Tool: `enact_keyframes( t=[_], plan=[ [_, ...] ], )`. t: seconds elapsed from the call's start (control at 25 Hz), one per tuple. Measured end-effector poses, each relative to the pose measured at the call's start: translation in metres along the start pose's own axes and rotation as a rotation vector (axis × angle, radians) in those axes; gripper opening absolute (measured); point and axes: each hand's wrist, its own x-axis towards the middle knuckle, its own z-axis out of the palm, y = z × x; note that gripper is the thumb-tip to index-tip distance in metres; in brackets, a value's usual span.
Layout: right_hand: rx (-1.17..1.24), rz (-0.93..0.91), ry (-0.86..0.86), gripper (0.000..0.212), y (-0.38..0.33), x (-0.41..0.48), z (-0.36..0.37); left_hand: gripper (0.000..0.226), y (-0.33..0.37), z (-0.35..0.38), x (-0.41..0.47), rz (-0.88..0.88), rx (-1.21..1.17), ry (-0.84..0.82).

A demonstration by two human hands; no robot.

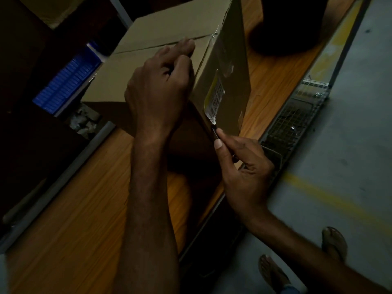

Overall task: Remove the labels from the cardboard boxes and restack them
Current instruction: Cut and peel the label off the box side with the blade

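A large cardboard box (157, 30) stands on a wooden table (84, 198), its top flaps closed. On its right side face sticks a white and yellow label (214, 96) with printed codes, its lower end lifted. My left hand (161, 85) rests on the box's top right edge with fingers curled over it. My right hand (244, 168) pinches a thin dark tool (216, 133) between thumb and fingers, its tip at the label's lower corner.
A blue ribbed crate (67, 81) sits left of the box, with crumpled paper bits (82, 122) below it. A dark rounded object (286, 24) stands at the table's far end. A wire-mesh tray (297, 117) hangs along the table's right edge above the grey floor (350, 145). Sandalled feet (333, 242) show bottom right.
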Motion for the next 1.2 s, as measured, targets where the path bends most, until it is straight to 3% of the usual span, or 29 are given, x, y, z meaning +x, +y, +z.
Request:
enact_keyframes(
  t=[0.36,1.2],
  plan=[
    [-0.010,-0.060,0.026,0.023,-0.009,0.006,0.003,0.040,-0.004,0.001,0.000,0.008,0.005,-0.002],
    [0.049,0.049,0.122,0.018,-0.024,0.000,0.003,0.043,-0.003,0.000,0.001,0.013,0.019,-0.020]
  ],
)
